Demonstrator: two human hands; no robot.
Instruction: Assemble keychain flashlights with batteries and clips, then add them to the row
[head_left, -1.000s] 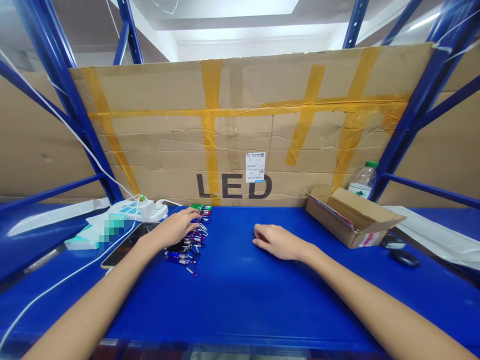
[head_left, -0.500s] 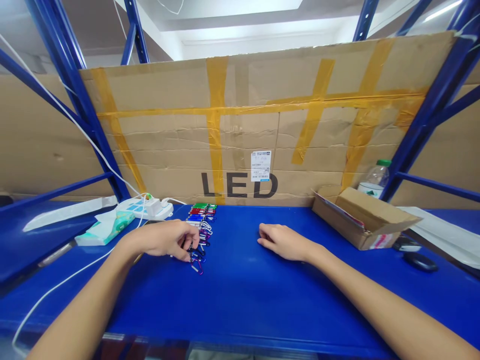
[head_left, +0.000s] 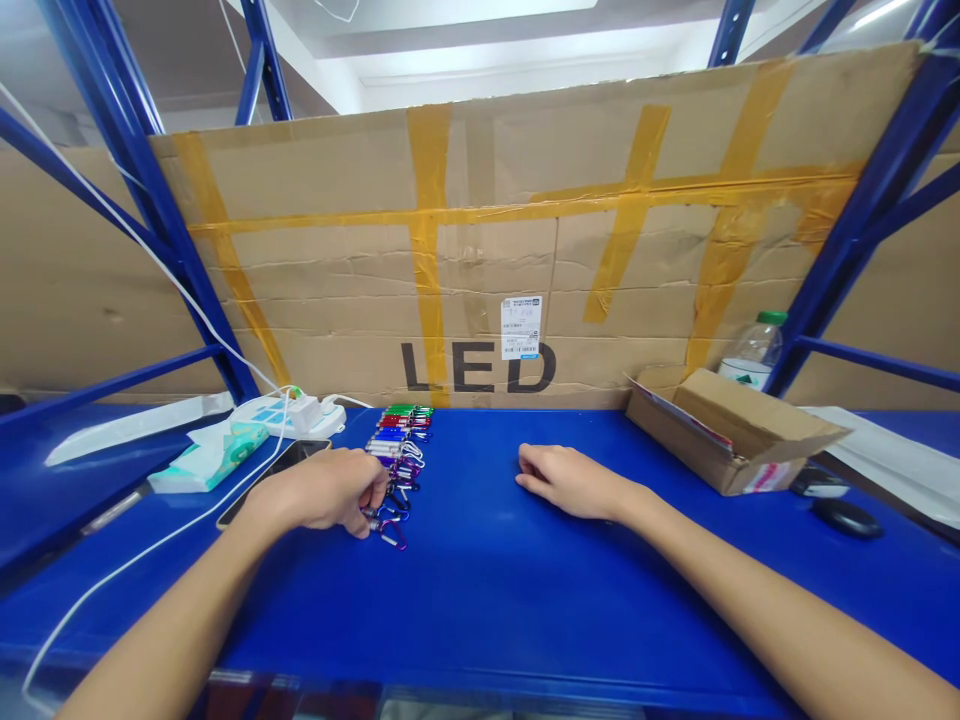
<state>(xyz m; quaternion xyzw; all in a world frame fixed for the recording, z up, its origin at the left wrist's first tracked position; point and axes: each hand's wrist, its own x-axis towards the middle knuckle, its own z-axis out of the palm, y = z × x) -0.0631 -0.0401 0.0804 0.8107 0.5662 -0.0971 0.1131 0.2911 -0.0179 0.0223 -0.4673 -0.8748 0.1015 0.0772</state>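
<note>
A row of small keychains with coloured metal barrels and carabiner clips (head_left: 400, 435) runs front to back on the blue tabletop. Green ones lie farthest, then red, blue, silver, purple and dark ones. At the near end of the row, my left hand (head_left: 334, 490) is closed with bent fingers around the barrel of the nearest keychain; its purple carabiner (head_left: 393, 537) sticks out to the right. The fingers hide several barrels. My right hand (head_left: 566, 482) rests on the tabletop to the right of the row, loosely curled, with nothing visible in it.
A black phone (head_left: 281, 462) lies beneath my left wrist, near a tissue pack (head_left: 214, 458) and a white power strip (head_left: 319, 420) with cables. To the right are an open cardboard box (head_left: 724, 430), a bottle (head_left: 754, 352) and a black mouse (head_left: 847, 518). A cardboard sheet (head_left: 345, 290) stands behind.
My left hand has shifted slightly left, its fingers drawing in at the near end of the row. More of the phone shows behind the wrist. My right hand stays put.
</note>
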